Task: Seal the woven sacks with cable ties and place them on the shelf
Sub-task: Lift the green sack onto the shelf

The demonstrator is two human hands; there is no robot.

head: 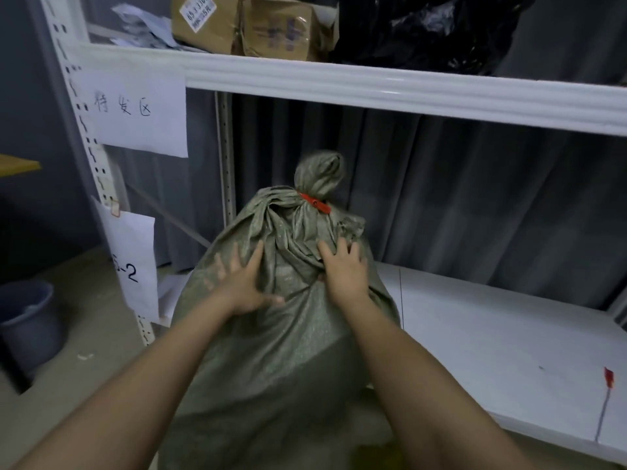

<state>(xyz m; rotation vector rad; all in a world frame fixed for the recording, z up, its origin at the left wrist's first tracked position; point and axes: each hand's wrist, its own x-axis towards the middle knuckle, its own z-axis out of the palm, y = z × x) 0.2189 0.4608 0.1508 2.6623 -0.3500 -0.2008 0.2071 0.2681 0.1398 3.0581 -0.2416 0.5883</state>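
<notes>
Pushing the woven sack (281, 334) onto the shelf (492, 334), I have my left hand (242, 283) spread flat on it and my right hand (342, 271) pressing beside it, fingers bunching cloth. Just beyond my fingertips sits the red cable tie (315, 202); I should shove low and evenly so the sack doesn't topple.

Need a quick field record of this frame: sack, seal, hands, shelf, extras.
sack: green woven sack, full, upright at the left end of the lower shelf
seal: neck bunched and closed with a red tie
left hand: fingers spread, pressed flat on the sack
right hand: on the sack's upper part, fingers curled into folds of the fabric
spare tie: lies on the lower shelf, far right
upper shelf: cardboard boxes and a black bag
floor: grey bucket, left of the rack
</notes>
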